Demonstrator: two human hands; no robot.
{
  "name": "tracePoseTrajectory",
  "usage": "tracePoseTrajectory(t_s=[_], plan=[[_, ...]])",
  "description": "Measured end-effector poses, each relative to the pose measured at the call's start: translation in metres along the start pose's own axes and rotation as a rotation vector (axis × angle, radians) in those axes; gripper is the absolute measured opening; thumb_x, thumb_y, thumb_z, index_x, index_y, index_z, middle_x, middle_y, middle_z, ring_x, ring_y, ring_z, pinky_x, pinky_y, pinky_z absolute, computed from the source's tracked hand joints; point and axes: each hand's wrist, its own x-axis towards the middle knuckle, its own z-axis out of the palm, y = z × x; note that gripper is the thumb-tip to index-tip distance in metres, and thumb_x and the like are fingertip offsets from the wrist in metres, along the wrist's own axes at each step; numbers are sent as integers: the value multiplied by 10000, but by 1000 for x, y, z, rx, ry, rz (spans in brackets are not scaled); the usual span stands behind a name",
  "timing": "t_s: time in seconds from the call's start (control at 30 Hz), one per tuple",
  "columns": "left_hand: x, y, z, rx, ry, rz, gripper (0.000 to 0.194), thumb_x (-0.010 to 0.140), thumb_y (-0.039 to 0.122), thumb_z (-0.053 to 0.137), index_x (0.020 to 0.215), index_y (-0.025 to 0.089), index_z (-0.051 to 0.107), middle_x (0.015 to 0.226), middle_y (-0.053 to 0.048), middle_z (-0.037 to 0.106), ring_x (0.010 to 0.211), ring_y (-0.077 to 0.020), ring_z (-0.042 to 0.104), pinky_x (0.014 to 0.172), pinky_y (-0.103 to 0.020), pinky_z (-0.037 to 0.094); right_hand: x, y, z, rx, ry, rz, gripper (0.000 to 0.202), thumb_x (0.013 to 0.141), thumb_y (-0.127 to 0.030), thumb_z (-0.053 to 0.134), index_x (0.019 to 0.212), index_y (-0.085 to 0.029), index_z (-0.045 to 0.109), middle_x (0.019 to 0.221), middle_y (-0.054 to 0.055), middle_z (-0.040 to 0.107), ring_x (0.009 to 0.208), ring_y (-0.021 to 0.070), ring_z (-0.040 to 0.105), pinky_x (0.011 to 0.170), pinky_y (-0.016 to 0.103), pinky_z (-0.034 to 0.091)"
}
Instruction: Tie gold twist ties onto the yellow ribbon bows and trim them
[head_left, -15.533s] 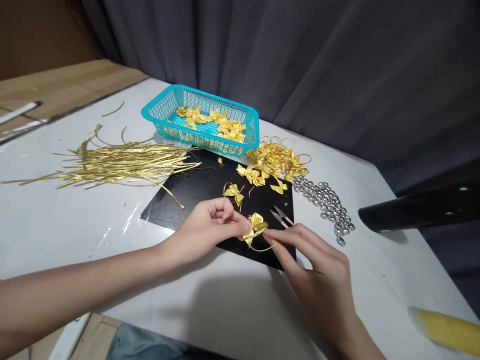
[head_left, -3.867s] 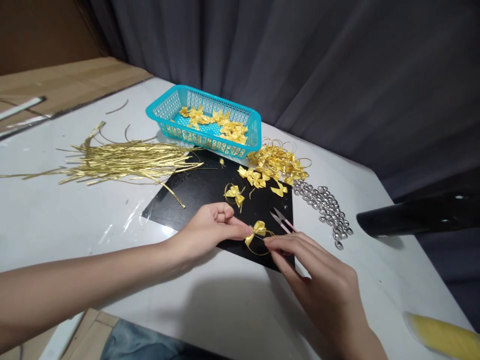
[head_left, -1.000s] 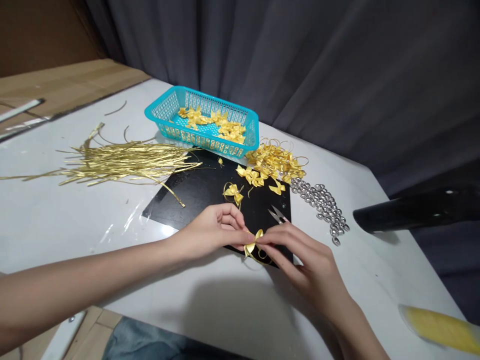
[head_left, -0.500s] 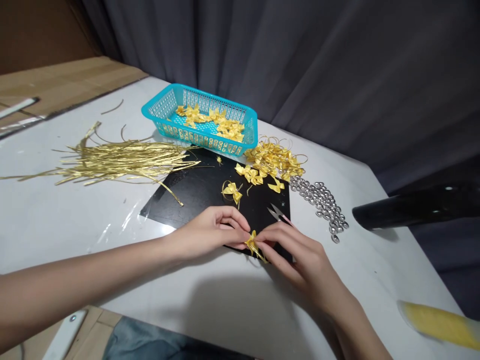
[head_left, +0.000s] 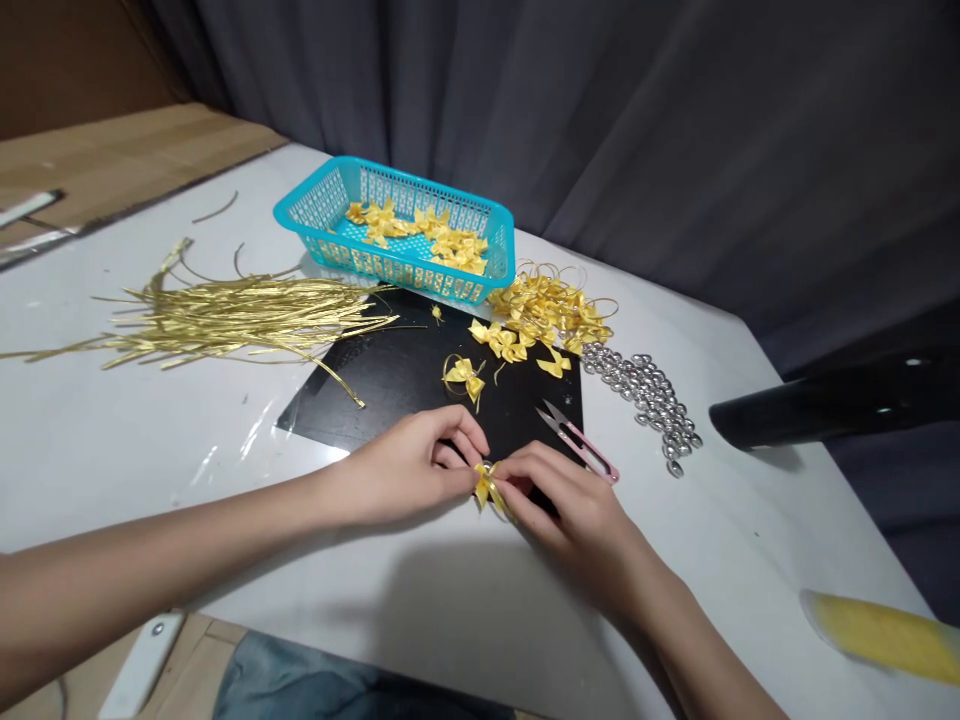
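A small yellow ribbon bow (head_left: pixel 482 490) is pinched between my two hands at the near edge of a black mat (head_left: pixel 375 375). My left hand (head_left: pixel 424 460) grips its left side with thumb and fingertips. From the right, the fingertips of my right hand (head_left: pixel 566 505) close on its other side, where a gold strand shows. Fingers hide part of the bow. Pink-handled thread snips (head_left: pixel 581 445) lie just beyond my right hand. Further up the mat rest a loose bow with a looped tie (head_left: pixel 465 378) and several more bows (head_left: pixel 499 343).
A blue basket (head_left: pixel 397 270) holding yellow bows stands at the back. Left of the mat lies a bundle of gold ties (head_left: pixel 247 320). A heap of tied bows (head_left: pixel 555 305) and silver beads (head_left: pixel 645 390) sit to the right, near a black tube (head_left: pixel 795 410).
Both hands have shifted slightly left with the bow, which has turned so its tails point down. The snips' pink handles have come into view as my right hand moved off them.
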Motion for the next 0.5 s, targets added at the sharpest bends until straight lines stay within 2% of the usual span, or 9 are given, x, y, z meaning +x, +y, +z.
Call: tracePoseTrajectory(t_s=[0.3,0.5], plan=[[-1,2,0,-91,32,-34,253,693,162,665,893,156,509,811,13,577,735,-110,595,657,-224,454,1,-3,1,-23,70,-10,97,922,-90,533,911,-163,597,847,44,627,774,141,607,714,244,472],[2,3,-2,-171,12,-68,323,642,129,714,902,154,523,793,6,618,735,-116,605,698,-246,474,0,0,-1,-64,125,-67,111,900,-55,564,936,-156,591,855,49,639,788,143,604,724,243,474]])
